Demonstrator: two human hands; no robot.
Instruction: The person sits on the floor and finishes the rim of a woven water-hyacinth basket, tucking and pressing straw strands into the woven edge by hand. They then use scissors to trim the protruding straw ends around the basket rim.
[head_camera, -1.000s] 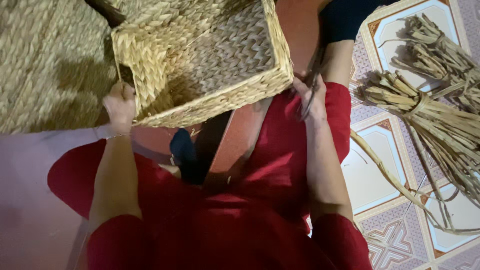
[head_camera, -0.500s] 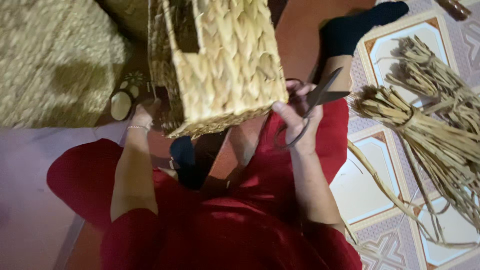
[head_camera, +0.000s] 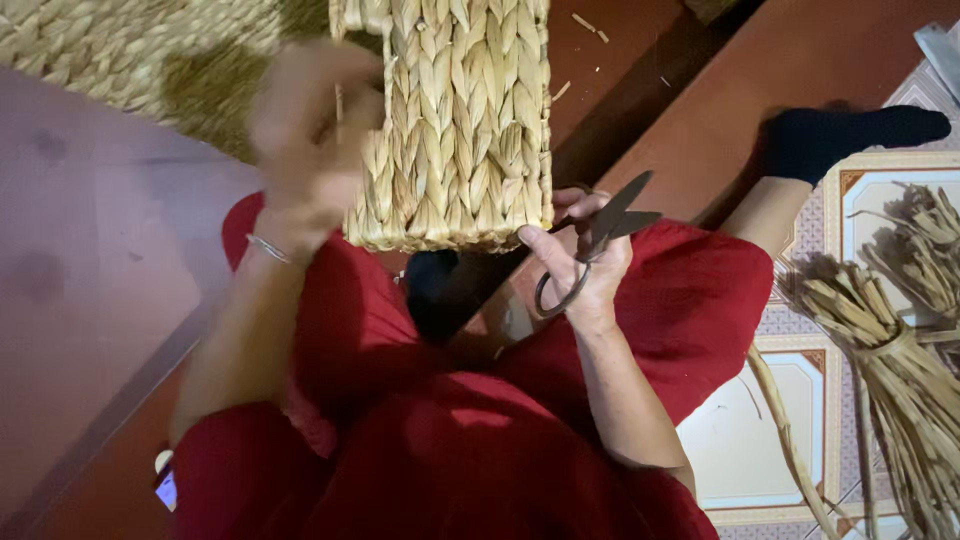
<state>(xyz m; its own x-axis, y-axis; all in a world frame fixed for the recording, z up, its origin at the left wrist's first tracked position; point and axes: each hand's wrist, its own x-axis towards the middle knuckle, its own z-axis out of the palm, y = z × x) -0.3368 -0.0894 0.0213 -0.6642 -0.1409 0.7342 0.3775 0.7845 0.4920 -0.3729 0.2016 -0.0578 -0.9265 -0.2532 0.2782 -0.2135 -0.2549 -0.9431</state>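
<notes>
A woven straw basket stands on its side over my lap, its braided wall facing me. My left hand is blurred and lies against the basket's left edge, gripping it. My right hand holds dark metal scissors with the blades slightly apart, pointing right, while its thumb touches the basket's lower right corner. I sit in red clothes with a black sock on the outstretched foot.
A bundle of dried straw lies on the patterned tile floor at the right. A woven mat covers the upper left. A low reddish wooden platform runs under my leg.
The basket has turned upright on its side and come closer. My left hand moved up along its left edge. The scissors stay in my right hand.
</notes>
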